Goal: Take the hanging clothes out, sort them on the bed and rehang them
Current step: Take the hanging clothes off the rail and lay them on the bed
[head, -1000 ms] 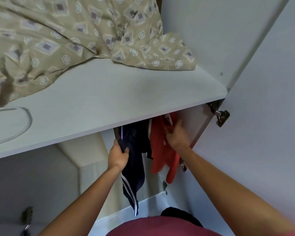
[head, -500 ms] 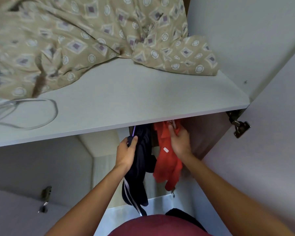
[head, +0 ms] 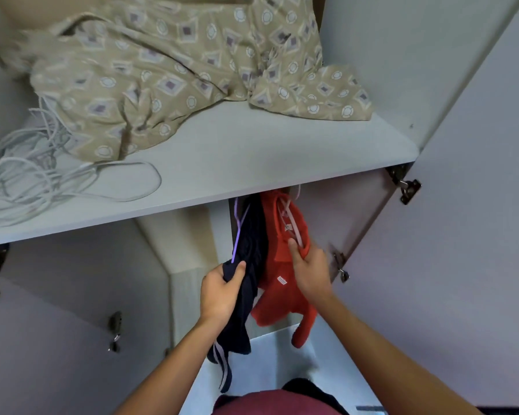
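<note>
Both hands lower now, left hand (head: 219,292) gripping navy garment (head: 249,265), hanger tops hidden

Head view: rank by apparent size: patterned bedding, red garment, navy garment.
1. Patterned bedding, largest by far.
2-3. Red garment and navy garment look alike; hands cover parts of both, so unranked.

- The shelf (head: 252,163) roofs the hanging space closely; the navy garment (head: 249,265) and red garment (head: 279,265) hang just beneath its front edge.
- Bare room lies left of the navy garment under the shelf.
- Right of the red garment, the open door (head: 462,265) and its hinge (head: 340,266) narrow the way.
</note>
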Demonstrator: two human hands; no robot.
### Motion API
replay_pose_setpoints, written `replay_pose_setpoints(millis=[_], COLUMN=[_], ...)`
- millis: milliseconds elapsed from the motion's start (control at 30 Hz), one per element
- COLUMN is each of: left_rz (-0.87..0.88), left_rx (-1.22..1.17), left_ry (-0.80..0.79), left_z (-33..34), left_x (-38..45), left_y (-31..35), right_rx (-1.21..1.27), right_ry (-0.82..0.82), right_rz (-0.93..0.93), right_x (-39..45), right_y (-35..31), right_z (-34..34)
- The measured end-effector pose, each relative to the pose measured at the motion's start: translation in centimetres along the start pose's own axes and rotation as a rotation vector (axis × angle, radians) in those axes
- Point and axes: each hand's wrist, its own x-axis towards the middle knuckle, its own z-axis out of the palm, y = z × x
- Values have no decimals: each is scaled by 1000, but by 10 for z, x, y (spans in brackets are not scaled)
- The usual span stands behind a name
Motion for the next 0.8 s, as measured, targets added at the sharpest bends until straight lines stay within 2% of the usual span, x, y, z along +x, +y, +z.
replay_pose_setpoints(millis=[133,333,633,800], left_rz=[-32,-65,-219,-304], left_rx=[19,17,23,-9], left_ry=[-17,63,362,550], left_z=[-31,-61,-69,-71], left_x=[-38,-104,-255,-357], left_y=[-19,-32,-78,-93], right_rx=[8,-55,151,119], right_ry=[-23,-154,-580,-820], right_rz=[49,18,-91,-139], right_x=[-47,-101,-179,-239], right_y=[9,27,44,54], right_z=[10,20,8,0])
